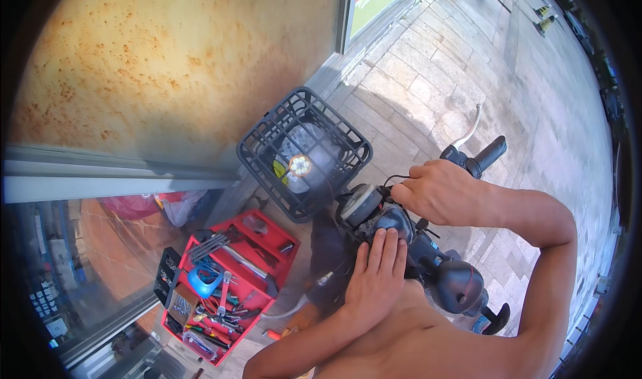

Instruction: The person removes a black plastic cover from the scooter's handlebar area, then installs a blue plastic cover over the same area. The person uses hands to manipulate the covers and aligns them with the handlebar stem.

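The dash (384,222) of a scooter sits at the middle of the handlebar, just behind the black basket (304,153). The left hand (376,272) lies flat on the dash, fingers together, pressing rather than clamped. The right hand (438,190) pinches a thin black cable (394,178) just above the dash, fingertips closed on it. Risk: a hard pull could tear the cable loose or kink it; the flat palm could slip off the dash. The lit headlamp (299,165) shines inside the basket. Left of the dash stands a red toolbox (231,289), trays open. Paved stone ground; a rusty wall beyond the basket.
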Tool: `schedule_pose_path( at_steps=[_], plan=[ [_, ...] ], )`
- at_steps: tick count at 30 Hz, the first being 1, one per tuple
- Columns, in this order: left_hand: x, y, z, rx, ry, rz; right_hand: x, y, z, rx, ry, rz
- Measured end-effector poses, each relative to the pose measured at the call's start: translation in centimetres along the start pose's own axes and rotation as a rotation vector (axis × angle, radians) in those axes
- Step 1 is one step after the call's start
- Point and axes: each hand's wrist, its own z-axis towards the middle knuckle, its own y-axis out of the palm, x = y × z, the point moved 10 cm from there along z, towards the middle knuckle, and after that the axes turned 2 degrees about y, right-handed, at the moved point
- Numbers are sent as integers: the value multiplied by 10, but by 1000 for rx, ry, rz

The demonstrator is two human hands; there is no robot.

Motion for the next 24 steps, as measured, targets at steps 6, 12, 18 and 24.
schedule_pose_path(
  at_steps=[6,12,18,24],
  plan=[
    [-4,-10,-2,56,-40,-49,-26,-32,12,134,-117,195],
    [-2,-1,-3,5,-11,-33,-48,-6,24,66,-153,334],
    [-1,-8,-5,120,0,6,-43,17,23,-72,-51,434],
    [-1,-8,-4,92,8,11,-42,26,19,-51,-20,418]
  ],
)
